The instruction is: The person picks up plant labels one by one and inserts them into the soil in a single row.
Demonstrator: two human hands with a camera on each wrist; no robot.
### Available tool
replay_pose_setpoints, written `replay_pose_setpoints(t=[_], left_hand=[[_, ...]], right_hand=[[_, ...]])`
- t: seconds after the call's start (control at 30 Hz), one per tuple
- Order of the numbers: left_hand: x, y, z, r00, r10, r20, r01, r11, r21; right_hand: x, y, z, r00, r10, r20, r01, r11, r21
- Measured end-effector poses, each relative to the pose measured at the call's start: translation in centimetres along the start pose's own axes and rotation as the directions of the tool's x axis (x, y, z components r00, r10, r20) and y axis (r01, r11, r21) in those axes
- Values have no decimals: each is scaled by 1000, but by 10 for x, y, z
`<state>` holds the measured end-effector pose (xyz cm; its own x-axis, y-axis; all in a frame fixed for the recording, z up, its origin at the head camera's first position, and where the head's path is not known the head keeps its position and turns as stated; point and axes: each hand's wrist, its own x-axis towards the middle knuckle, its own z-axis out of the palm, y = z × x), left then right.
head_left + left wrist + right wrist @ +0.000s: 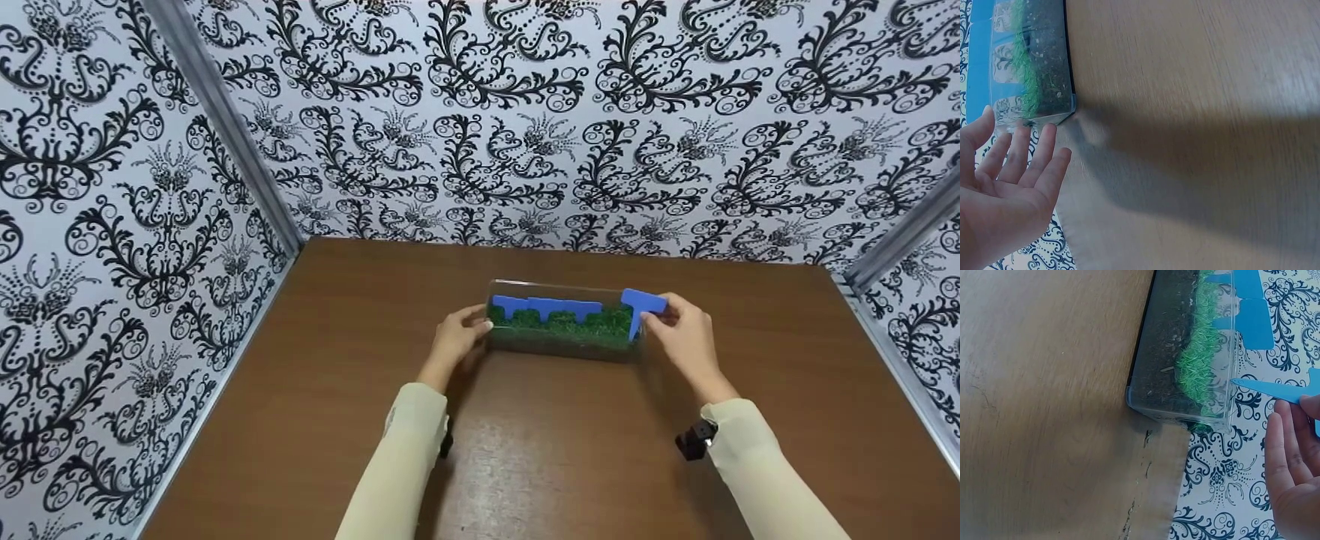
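A clear plastic box (559, 341) holds dark soil (1050, 73) and a strip of green grass (1199, 360). Several blue T-shaped plant labels (562, 307) stand in it, in its left and middle part. My right hand (686, 337) pinches another blue plant label (641, 301) by its broad head, above the right end of the box. In the right wrist view the pointed tip of this label is at the box's upper edge, pointing toward the grass. My left hand (1016, 185) is at the left end of the box, its fingers extended and the fingertips at the end wall.
The box stands on a brown wooden table (525, 450). Patterned black-and-white walls (510, 150) rise behind and at the sides, with grey metal strips (232, 127) at the corners. A small black device (696, 440) is worn at the right wrist.
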<state>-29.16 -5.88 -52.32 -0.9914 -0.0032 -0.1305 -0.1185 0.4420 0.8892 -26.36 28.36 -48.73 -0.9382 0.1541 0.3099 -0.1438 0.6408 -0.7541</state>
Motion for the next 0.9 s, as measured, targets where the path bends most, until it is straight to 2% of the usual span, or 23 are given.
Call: replay_pose_setpoints(t=[0.43,0.9], left_hand=[[0,0,0,1000,-6,-6,6,1000,3],[-1,0,0,1000,-6,9,6,1000,-5]], right_hand=[[1,-9,0,1000,10,12,-10,999,35],[5,-8,4,999,-23,-49,26,997,76]])
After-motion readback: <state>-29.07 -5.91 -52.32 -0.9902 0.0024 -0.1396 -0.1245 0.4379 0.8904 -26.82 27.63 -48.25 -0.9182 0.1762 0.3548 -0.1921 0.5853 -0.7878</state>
